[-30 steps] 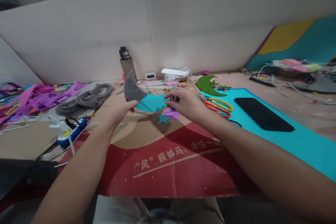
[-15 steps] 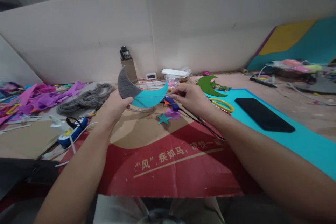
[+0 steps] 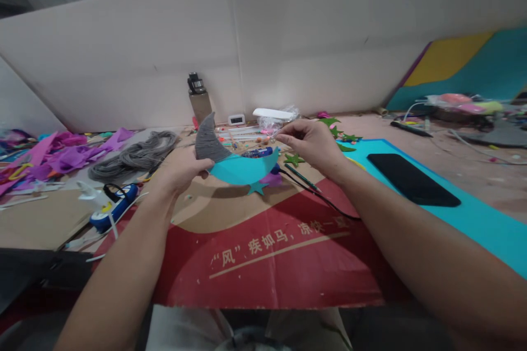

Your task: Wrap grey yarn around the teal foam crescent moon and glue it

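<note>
My left hand [image 3: 183, 167] grips a turquoise crescent moon [image 3: 242, 170] by its left part, thumb in front. Grey yarn [image 3: 209, 140] is wound in close turns around the crescent's left horn; the rest is bare turquoise. Above its right tip, my right hand [image 3: 310, 145] is closed in a pinch on a thin strand of that yarn, which runs toward the wound part. Under the crescent, a teal star [image 3: 257, 188] lies on the red and brown cardboard [image 3: 263, 263]. Partly hidden behind the crescent is a blue tool [image 3: 263, 152] with a black cord.
A grey yarn skein [image 3: 134, 154] and purple felt scraps [image 3: 74, 156] lie left, near a blue power strip [image 3: 115, 208]. Right, a black phone [image 3: 413, 179] rests on a turquoise sheet [image 3: 489, 225]. Green stars [image 3: 293, 159] and a bottle [image 3: 200, 101] stand or lie farther back.
The crescent has shifted right and slightly down, its bare part tilting toward me. My right hand has moved up and right with the strand, uncovering a green star and a pencil-like stick.
</note>
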### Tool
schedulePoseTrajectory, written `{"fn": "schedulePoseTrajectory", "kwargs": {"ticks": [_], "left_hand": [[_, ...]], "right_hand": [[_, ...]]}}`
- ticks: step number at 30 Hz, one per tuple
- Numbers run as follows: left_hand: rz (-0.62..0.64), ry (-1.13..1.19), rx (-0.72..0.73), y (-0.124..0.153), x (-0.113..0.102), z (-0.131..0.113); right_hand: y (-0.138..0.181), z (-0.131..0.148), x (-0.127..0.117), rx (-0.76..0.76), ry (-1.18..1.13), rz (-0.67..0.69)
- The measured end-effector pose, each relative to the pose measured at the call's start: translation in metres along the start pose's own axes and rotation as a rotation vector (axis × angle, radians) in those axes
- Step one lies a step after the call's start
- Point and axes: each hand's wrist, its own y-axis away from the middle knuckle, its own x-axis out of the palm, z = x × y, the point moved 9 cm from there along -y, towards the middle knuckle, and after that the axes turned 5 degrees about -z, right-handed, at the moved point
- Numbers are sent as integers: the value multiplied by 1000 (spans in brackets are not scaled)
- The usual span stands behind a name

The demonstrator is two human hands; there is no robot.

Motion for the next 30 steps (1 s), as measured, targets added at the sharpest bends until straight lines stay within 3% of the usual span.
{"fn": "schedulePoseTrajectory", "kwargs": {"ticks": [3,9,16,23,25,30], "left_hand": [[-14,101,-20,-5,-5,4],[-272,290,28,-10,-32,5],[-210,675,-65,-15,-23,13],[-209,846,-142,-19,-23,19],[-193,846,-167,-19,-20,21],[-153,810,-118,-16,-14,16]], "right_hand": [[3,8,2,-62,29,7],[14,19,23,-113,96,110],[47,32,77,-173,90,570],[75,44,96,-202,91,871],[68,38,91,-150,101,839],[23,-11,51,57,340,320]]}}
